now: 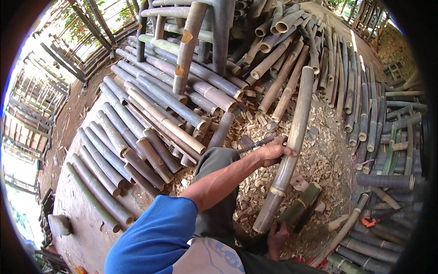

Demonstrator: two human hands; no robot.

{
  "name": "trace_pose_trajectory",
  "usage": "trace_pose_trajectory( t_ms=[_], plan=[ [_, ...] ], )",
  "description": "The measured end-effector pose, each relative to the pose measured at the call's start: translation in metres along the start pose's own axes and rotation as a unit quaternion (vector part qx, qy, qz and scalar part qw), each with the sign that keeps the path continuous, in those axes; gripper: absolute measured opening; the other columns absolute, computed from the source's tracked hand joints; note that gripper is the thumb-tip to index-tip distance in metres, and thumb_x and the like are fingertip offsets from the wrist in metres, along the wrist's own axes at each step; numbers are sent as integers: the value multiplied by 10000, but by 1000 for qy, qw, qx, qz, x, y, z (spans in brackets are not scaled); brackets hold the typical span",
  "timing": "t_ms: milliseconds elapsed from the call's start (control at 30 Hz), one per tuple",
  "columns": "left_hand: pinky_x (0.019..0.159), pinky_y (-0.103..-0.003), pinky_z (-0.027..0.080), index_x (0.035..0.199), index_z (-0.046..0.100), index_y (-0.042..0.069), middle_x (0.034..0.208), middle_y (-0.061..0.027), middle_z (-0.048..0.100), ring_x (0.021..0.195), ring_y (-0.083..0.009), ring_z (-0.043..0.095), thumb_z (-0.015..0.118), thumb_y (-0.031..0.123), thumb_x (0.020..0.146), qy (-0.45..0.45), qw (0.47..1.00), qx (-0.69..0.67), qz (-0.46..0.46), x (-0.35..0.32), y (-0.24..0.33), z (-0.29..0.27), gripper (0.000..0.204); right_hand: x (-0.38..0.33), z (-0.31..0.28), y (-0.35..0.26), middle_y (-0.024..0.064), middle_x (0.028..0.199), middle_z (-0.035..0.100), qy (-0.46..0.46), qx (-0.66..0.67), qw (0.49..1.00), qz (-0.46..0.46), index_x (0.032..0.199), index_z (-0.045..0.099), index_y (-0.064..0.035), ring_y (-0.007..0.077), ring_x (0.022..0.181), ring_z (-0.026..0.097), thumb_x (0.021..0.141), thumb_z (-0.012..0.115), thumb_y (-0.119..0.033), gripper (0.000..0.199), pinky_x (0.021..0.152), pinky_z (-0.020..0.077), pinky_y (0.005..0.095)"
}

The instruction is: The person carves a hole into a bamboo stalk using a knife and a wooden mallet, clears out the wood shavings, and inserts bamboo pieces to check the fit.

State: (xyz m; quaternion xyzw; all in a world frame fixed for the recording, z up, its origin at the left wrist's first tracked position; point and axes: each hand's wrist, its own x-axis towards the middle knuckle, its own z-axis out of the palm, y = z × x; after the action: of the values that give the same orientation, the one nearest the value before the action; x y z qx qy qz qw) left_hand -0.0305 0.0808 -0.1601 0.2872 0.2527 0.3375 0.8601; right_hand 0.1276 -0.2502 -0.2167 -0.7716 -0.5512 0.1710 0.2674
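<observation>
1. Bamboo is the stuff in hand: a long grey-brown bamboo pole [292, 141] slants across the chip-strewn floor [328, 150], its lower cut end near the person's knee, its far end pointing at the stacked poles beyond.
2. The left hand [272, 153] is wrapped around the pole at about mid-length, fingers closed over it. A thin dark stick or blade [258, 144] lies just beside this hand; whether the hand holds it too cannot be told.
3. The right hand [277, 237] sits low by the pole's lower end, closed on something that seems to be the handle of a tool beside a short green bamboo piece [301, 204]; the grip itself is partly hidden.
4. Judging by its look, the pole is stiff, hollow and fairly light for its length, with a smooth skin that could slip; the raised node rings [276, 191] offer surer hold.
5. Rows of cut culms [137, 137] lie along the floor's left side, slimmer green canes [365, 118] along the right.
</observation>
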Motion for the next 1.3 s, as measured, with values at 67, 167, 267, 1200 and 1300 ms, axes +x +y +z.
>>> trace_pose_trajectory(
  t_ms=[67,167,267,1200,1300],
  plan=[
    [1007,-522,526,1468,317,-3,1243,-179,555,1158,-312,598,901,79,727,-24,1000,7,16,5,-3,0,947,2,-2,-3,232,873,690,-9,21,1000,3,981,662,-17,457,853,680,923,638,-187,181,741,515,502],
    [957,-487,539,1455,378,52,1176,-105,576,1090,-258,611,900,92,761,28,999,-14,-34,4,-5,5,869,1,-3,1,220,875,691,-17,0,1000,1,977,658,-31,453,859,676,922,642,-173,153,745,524,503],
    [883,-469,565,1389,430,71,1152,-97,585,1038,-245,630,906,107,762,17,999,-19,-41,3,-6,3,788,2,-6,-1,218,882,694,-25,4,1000,10,987,660,-37,447,863,682,920,644,-170,150,746,527,501],
    [1023,-440,520,1418,499,-101,1236,-210,650,1144,-316,642,884,201,787,69,992,85,-56,2,-20,0,798,6,-13,-13,202,849,696,-29,10,999,39,976,684,-61,438,795,667,999,599,-242,202,702,521,485],
    [970,-474,532,1410,520,-53,1216,-194,652,1097,-308,654,776,216,856,-11,996,3,-90,0,-15,3,667,6,-8,-3,186,818,687,2,-13,1000,24,942,678,-70,427,752,660,1004,595,-257,214,650,509,479]
  ],
)
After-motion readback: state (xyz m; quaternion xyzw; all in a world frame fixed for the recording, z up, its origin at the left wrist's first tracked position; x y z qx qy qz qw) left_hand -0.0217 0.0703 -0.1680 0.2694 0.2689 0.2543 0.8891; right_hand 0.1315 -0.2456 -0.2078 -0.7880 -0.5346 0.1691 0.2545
